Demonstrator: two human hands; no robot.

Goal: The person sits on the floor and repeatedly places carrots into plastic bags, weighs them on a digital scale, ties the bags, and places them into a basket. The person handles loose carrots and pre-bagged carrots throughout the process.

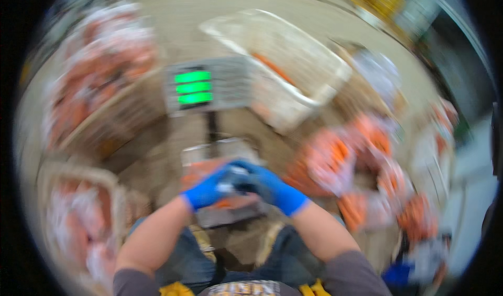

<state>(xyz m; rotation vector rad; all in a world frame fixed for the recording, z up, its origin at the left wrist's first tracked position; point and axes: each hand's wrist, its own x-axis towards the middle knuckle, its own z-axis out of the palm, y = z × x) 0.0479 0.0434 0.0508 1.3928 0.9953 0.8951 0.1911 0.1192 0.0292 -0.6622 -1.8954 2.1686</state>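
Note:
Both hands wear blue gloves and meet in front of me, over a bag of orange carrots [228,204] on the platform of a scale [235,218]. My left hand [209,186] is at a blurred whitish and dark object [237,178] between the hands. From the right, my right hand [273,184] curves around the same object, its fingers near those of the left. Blur hides what the object is and how the fingers grip it. Beyond them, the scale's display head [208,84] stands on a dark post, its three green panels lit.
Left are a crate piled with bagged orange produce [106,75] and a pale tub of bags [80,225]. A white tub [290,48] holding one orange carrot lies behind the scale. Bagged carrots [334,154] sit at right, with a co-worker [424,260] at lower right.

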